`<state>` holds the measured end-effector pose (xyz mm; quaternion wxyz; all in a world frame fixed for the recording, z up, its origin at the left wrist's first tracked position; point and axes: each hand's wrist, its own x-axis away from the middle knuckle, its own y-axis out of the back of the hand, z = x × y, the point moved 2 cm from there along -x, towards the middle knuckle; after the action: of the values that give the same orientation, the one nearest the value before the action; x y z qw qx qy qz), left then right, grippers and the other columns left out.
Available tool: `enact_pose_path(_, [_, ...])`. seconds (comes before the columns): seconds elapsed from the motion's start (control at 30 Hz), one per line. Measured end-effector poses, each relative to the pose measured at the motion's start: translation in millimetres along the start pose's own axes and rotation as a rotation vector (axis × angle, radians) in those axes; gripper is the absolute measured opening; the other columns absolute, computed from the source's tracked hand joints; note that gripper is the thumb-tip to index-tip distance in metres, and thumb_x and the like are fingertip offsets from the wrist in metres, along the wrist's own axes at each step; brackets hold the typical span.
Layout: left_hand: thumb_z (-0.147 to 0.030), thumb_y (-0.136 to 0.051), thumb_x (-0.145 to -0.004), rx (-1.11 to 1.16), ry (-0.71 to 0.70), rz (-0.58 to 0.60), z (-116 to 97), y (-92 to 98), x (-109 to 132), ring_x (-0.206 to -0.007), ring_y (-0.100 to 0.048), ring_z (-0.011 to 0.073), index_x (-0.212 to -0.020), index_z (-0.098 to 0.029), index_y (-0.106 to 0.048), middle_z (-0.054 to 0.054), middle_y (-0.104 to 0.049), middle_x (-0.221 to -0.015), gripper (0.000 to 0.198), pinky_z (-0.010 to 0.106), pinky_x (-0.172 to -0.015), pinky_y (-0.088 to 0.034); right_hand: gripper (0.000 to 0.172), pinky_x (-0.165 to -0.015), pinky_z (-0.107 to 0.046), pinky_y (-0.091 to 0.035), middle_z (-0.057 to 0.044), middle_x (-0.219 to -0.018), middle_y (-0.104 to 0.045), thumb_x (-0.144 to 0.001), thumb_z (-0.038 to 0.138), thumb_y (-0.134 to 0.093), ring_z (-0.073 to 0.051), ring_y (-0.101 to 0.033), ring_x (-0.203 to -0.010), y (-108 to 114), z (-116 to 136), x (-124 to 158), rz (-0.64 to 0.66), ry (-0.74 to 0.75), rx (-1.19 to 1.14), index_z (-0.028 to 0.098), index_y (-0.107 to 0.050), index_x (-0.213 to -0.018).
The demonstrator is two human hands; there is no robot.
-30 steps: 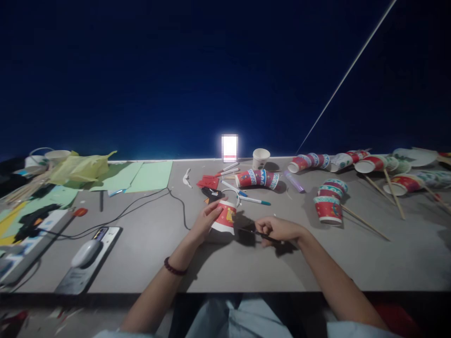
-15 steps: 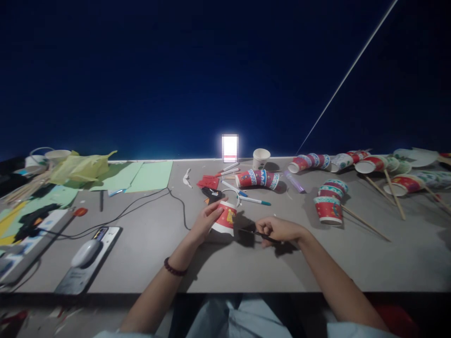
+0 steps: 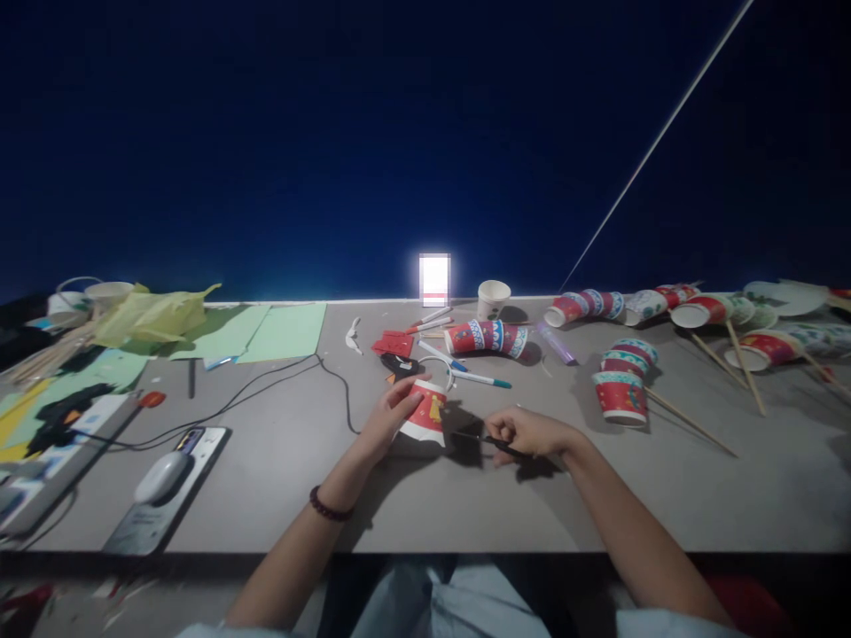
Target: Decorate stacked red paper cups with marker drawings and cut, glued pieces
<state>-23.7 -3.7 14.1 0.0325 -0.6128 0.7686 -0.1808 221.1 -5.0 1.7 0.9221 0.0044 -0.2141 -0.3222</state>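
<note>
My left hand (image 3: 391, 415) is closed round a red and white paper cup (image 3: 427, 409) with a yellow figure printed on its side. The cup's lower white edge looks uneven. In my right hand (image 3: 522, 434) is a pair of dark-handled scissors (image 3: 498, 444), my fingers wrapped round the handles. The blades point left toward the cup's lower right edge; whether they touch it I cannot tell. Just behind the cup lie a white ring (image 3: 448, 370) and a dark object, partly hidden by my left hand.
Behind my hands lie joined patterned cups (image 3: 487, 338), markers (image 3: 482, 378) and red paper pieces (image 3: 392, 343). More joined cups on sticks (image 3: 621, 399) lie to the right. A phone (image 3: 166, 496), a power strip (image 3: 73, 461), a black cable (image 3: 253, 388) and green paper (image 3: 285, 332) lie left.
The cup's lower edge now looks notched and wavy where it was smoother before. My hands stay in nearly the same place, with the scissors still beside the cup.
</note>
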Motion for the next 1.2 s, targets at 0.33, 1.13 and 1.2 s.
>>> enact_pose_path(0.33, [-0.040,-0.073,-0.072,-0.052,0.000,0.002,0.8,0.3,1.0,-0.080,-0.065,0.0186,-0.116,-0.020,-0.064,0.007,-0.071,-0.099,0.049,0.026,-0.069,-0.049,0.052,-0.039,-0.013,-0.022,0.011,-0.045,-0.039,-0.053,0.043,-0.082,-0.002,-0.031,-0.043,0.7,-2.5,1.5,0.017,-0.004,0.002,0.017,-0.037,-0.057])
enact_pose_path(1.13, [-0.039,-0.076,-0.067,-0.060,-0.103,-0.083,-5.4,-5.6,3.6,-0.077,-0.064,0.0178,-0.105,-0.019,-0.064,0.005,-0.069,-0.094,0.044,0.027,-0.068,-0.049,0.050,-0.035,-0.013,-0.023,0.011,-0.043,-0.040,-0.053,0.042,-0.082,-0.002,-0.032,-0.039,2.9,-1.2,2.7,0.011,-0.018,-0.027,0.017,-0.039,-0.058])
enact_pose_path(1.2, [-0.039,-0.076,-0.067,-0.022,-0.192,-0.167,-5.9,-5.8,3.5,-0.080,-0.064,0.0185,-0.100,-0.021,-0.062,0.004,-0.068,-0.094,0.040,0.028,-0.071,-0.049,0.050,-0.034,-0.013,-0.024,0.011,-0.042,-0.041,-0.055,0.044,-0.081,-0.002,-0.034,-0.038,4.1,-0.9,2.8,-0.016,-0.042,-0.032,0.018,-0.039,-0.059])
